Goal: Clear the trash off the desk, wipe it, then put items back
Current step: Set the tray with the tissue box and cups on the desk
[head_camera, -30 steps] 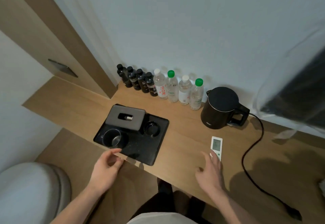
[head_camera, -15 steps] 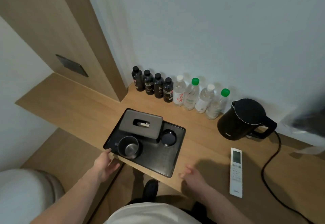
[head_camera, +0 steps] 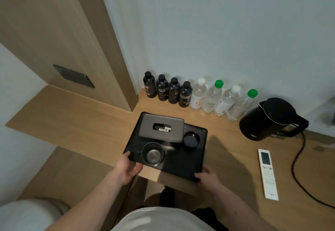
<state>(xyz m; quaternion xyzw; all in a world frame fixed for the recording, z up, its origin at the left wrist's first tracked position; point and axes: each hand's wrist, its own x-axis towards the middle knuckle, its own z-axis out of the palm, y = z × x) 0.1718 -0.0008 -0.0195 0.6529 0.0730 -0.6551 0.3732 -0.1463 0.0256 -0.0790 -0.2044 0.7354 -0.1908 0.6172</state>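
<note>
Both hands moved in since the earlier frame and now closed on black tray point(head_camera: 183, 160) at near edge of wooden worktop point(head_camera: 76, 122). Left hand point(head_camera: 127, 167) gripped near left corner, thumb over rim; right hand point(head_camera: 206, 175) gripped near right corner, fingers curled round edge. Tray noted overhanging worktop front edge; whether lifted could not be told. On tray: grey tissue box point(head_camera: 162, 128) at rear, metal cup point(head_camera: 152, 153) in front of it, round black dish point(head_camera: 190, 139) to its right. Four dark bottles point(head_camera: 167, 90) and four clear bottles point(head_camera: 223, 100) lined against wall. Black kettle point(head_camera: 268, 120) at right, cord point(head_camera: 297, 158) trailing forward. White remote point(head_camera: 268, 173) flat beside cord, well apart from tray.
</note>
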